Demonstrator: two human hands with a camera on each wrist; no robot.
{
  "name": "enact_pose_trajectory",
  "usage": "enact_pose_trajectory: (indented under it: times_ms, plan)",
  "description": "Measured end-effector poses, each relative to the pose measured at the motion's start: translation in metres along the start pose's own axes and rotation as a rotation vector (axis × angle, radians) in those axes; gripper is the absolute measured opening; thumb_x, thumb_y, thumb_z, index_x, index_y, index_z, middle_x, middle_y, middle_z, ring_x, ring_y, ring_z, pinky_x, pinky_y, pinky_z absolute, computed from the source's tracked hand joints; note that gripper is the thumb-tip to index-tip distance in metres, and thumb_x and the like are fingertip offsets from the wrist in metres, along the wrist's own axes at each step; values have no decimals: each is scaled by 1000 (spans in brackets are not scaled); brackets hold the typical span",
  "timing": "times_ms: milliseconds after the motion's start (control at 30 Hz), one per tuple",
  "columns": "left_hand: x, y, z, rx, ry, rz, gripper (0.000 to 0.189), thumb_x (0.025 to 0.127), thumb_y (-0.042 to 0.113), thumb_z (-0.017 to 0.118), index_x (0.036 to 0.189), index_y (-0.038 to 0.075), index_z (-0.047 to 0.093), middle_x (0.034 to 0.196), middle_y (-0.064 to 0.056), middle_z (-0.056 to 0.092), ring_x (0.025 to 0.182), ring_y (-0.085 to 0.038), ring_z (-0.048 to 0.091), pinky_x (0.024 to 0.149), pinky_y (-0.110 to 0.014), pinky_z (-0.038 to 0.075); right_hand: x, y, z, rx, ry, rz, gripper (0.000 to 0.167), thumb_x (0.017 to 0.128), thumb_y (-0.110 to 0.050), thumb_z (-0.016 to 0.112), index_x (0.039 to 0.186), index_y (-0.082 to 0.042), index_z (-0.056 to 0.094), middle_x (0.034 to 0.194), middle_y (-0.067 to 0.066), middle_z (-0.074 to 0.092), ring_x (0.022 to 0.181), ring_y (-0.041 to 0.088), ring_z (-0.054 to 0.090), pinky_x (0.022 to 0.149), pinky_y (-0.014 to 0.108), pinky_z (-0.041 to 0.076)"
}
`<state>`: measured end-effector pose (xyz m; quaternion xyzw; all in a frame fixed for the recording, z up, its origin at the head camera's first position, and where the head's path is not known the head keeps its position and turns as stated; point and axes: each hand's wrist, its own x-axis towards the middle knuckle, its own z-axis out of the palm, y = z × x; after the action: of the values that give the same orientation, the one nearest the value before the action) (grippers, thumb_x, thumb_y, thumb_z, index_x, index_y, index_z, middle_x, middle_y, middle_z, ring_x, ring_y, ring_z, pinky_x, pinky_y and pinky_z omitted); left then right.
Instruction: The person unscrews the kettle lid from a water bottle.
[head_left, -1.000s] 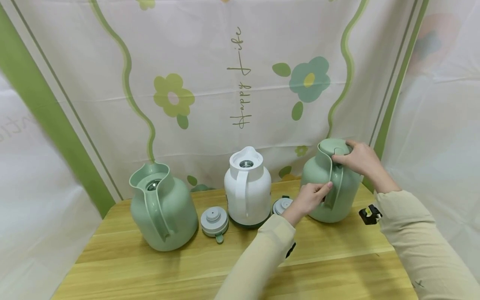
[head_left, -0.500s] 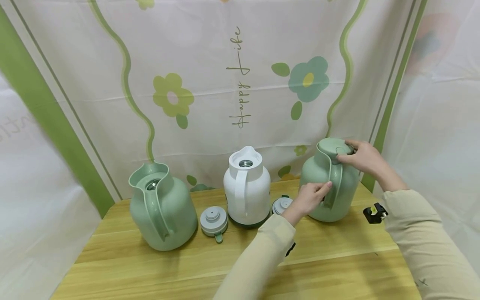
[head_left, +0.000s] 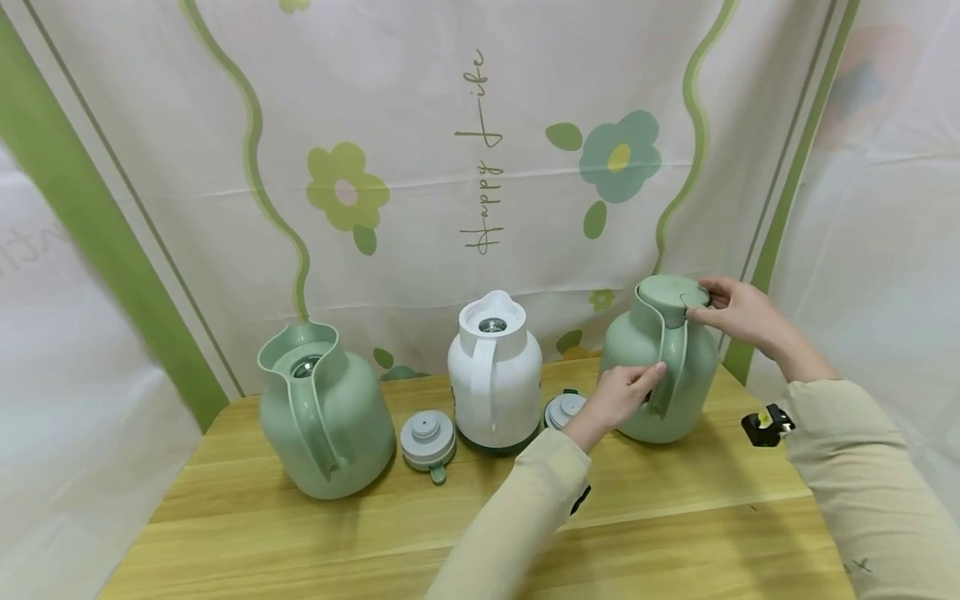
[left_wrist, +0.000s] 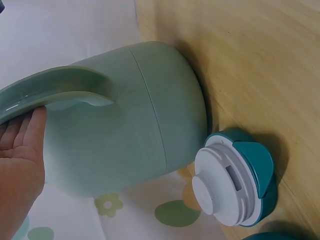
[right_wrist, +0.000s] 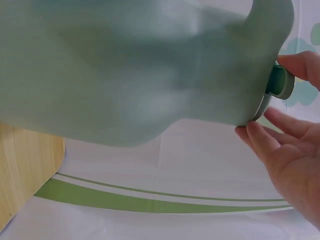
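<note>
A green thermos jug (head_left: 627,343) stands upright at the right, its green lid (head_left: 666,292) seated in the mouth. My left hand (head_left: 619,395) grips the jug's handle (left_wrist: 70,82), the fingers passing behind it in the left wrist view. At the lid's right edge is my right hand (head_left: 738,315). The right wrist view has its thumb on the lid's tab (right_wrist: 286,84) and fingertips at the rim, pinching the lid. Beside my left wrist, an upturned lid (left_wrist: 227,180) with a grey-white plug and teal edge lies on the table.
A white thermos jug (head_left: 495,387) stands lidless mid-table. Left of it, another upturned lid (head_left: 428,442) lies by a second green thermos jug (head_left: 352,425), also lidless. The wooden table (head_left: 300,542) backs onto a printed curtain (head_left: 420,100).
My right hand has shifted right around the lid's edge, and the lid's tab has turned to the right with it. My left hand stays on the handle.
</note>
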<state>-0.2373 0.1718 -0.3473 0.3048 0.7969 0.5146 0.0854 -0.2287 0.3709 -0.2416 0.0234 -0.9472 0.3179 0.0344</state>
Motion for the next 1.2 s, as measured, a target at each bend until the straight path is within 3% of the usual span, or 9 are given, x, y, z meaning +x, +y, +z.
enact_pose_trajectory:
  times_ms: [267, 333, 433, 533, 700, 833, 967, 1100, 1200]
  plan:
    - [2, -2, 5, -36, 17, -32, 53, 99, 52, 41, 66, 11, 46, 59, 5, 38, 55, -7, 34, 53, -20, 31, -3, 7, -4, 57, -15, 36, 74, 99, -32, 50, 149, 9, 14, 149, 39, 19, 137, 55, 22, 109, 67, 25]
    - [2, -2, 6, -35, 30, -49, 52, 98, 52, 41, 72, 10, 55, 64, 5, 46, 61, -5, 41, 57, -19, 35, -3, 8, -4, 83, -8, 31, 71, 100, -29, 49, 148, 10, 15, 150, 38, 20, 137, 54, 22, 110, 66, 25]
    - [2, -3, 8, -38, 44, -82, 49, 98, 53, 42, 99, 14, 71, 89, 6, 66, 83, -2, 57, 73, -19, 47, -3, 11, -4, 99, 14, 1, 64, 102, -25, 44, 148, 11, 17, 149, 37, 22, 137, 54, 24, 109, 65, 28]
    - [2, -3, 8, -53, 40, -120, 48, 97, 54, 42, 125, 22, 65, 122, 7, 66, 110, -5, 60, 91, -23, 51, -3, 13, -3, 94, 40, -30, 57, 103, -22, 40, 145, 12, 22, 146, 38, 26, 135, 54, 26, 107, 65, 30]
    - [2, -4, 6, -176, 14, -168, 54, 97, 57, 39, 125, 18, 65, 127, 1, 65, 114, -13, 62, 94, -26, 52, -1, 19, 0, 98, 79, -56, 49, 104, -18, 34, 141, 13, 29, 143, 38, 31, 132, 54, 29, 105, 66, 30]
    - [4, -5, 7, -320, -18, -153, 63, 101, 52, 29, 131, 5, 58, 131, -10, 61, 118, -20, 62, 98, -27, 51, 2, 24, 4, 123, 99, -65, 45, 105, -16, 30, 140, 12, 31, 142, 37, 32, 131, 52, 30, 105, 66, 29]
    - [6, -5, 8, -376, -41, -131, 65, 104, 47, 24, 130, -2, 57, 132, -16, 60, 120, -24, 60, 98, -28, 52, 5, 25, 6, 121, 106, -63, 46, 105, -15, 26, 142, 10, 30, 144, 37, 30, 132, 53, 28, 105, 68, 28]
    - [5, -4, 6, -393, -61, -140, 65, 104, 49, 24, 131, -2, 56, 133, -15, 59, 121, -24, 59, 100, -29, 51, 6, 16, 7, 109, 130, 0, 49, 103, -14, 27, 147, 6, 25, 149, 36, 24, 135, 55, 23, 105, 70, 27]
    - [4, -4, 3, -448, -89, -171, 66, 103, 51, 25, 132, 0, 55, 134, -14, 58, 124, -24, 57, 104, -32, 48, 5, 4, 8, 91, 196, 69, 53, 97, -14, 29, 147, 3, 29, 150, 36, 22, 135, 55, 24, 102, 68, 32]
